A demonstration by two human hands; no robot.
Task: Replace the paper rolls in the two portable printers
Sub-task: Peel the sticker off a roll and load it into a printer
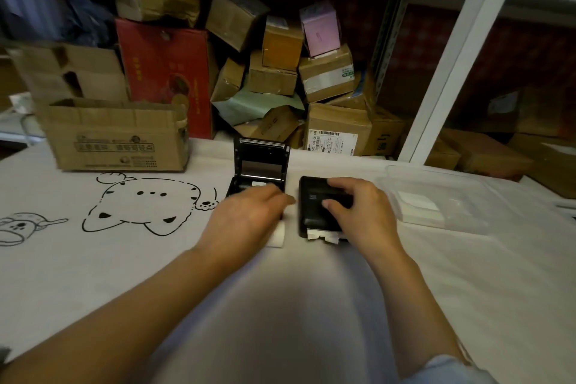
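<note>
Two hands on two black printers. Right hand (358, 212) lies over the closed printer (321, 206), fingers bent around its far edge and thumb pressed on the top cover: a hold on the casing. A torn white paper strip (324, 236) sticks out of that printer's near end, just under the wrist. Left hand (249, 218), blurred, lies palm-down over the near half of the open printer (258, 171), fingers fairly straight and pointing toward the gap between the two units; whether it grasps anything, cannot tell. White paper (278, 235) shows at the near side of this hand. Beyond its fingers the lid stands raised. Right of the right hand: clear plastic box (436, 196) with white paper inside. Far left of the left hand: cardboard box (118, 134) on the white cloth (93, 259) with cartoon drawings.
</note>
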